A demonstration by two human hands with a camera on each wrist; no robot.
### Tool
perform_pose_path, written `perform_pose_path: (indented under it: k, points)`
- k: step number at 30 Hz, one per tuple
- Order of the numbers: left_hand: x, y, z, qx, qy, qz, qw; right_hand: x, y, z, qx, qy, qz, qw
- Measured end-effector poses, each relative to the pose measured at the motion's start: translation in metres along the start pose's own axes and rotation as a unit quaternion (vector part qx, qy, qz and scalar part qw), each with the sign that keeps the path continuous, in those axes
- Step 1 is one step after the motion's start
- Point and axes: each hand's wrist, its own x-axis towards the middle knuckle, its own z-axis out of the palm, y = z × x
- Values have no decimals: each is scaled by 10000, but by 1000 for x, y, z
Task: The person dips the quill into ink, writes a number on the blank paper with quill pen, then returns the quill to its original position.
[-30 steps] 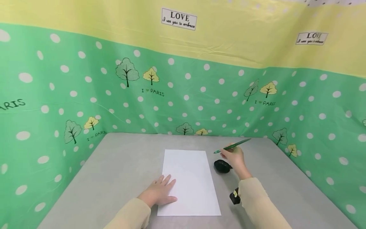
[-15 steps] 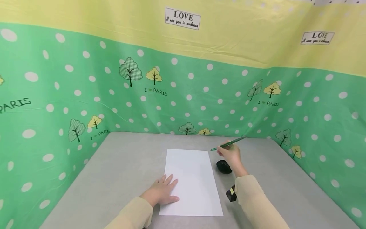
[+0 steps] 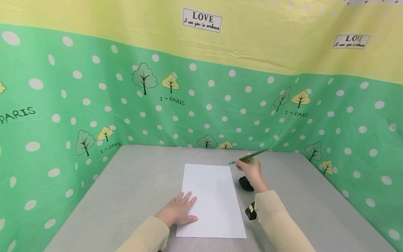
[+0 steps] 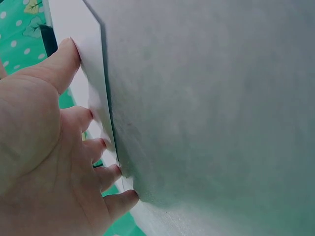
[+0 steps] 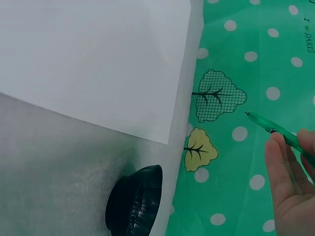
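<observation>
A blank white sheet of paper (image 3: 211,199) lies on the grey table. My left hand (image 3: 178,210) rests with spread fingers on its left edge; in the left wrist view the fingertips (image 4: 101,143) touch the paper's rim. My right hand (image 3: 251,168) pinches a green pen (image 3: 250,156) above the table, just off the sheet's far right corner. In the right wrist view the tip of the pen (image 5: 263,121) is bare and points toward the sheet. Part of the right hand (image 5: 295,196) is cut off by that frame's edge.
A black rounded object (image 3: 246,184) sits right of the paper, partly behind my right wrist. Nearer stands a small black item with a yellow patch (image 3: 251,211), partly covered by my sleeve. A green and yellow printed curtain (image 3: 176,115) surrounds the table (image 3: 135,185).
My right hand has moved left with the pen, bringing its tip close to the paper's far right corner. The left hand stays on the sheet; the head view has shifted slightly.
</observation>
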Motion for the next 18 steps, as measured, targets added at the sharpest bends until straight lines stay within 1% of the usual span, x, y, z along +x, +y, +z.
perform_pose_path:
  k: [7, 12, 15, 18]
  points:
    - [0, 0, 0, 11, -5, 16, 10000, 0, 1, 9, -140, -86, -69, 9998]
    - [3, -1, 2, 51, -29, 32, 10000, -1, 1, 15, -143, -95, -7, 9999]
    - [2, 0, 1, 80, -17, 28, 10000, -1, 3, 20, -95, -131, 41, 9999]
    - [0, 1, 0, 99, -5, 31, 9999, -1, 5, 26, -137, -143, -7, 9998]
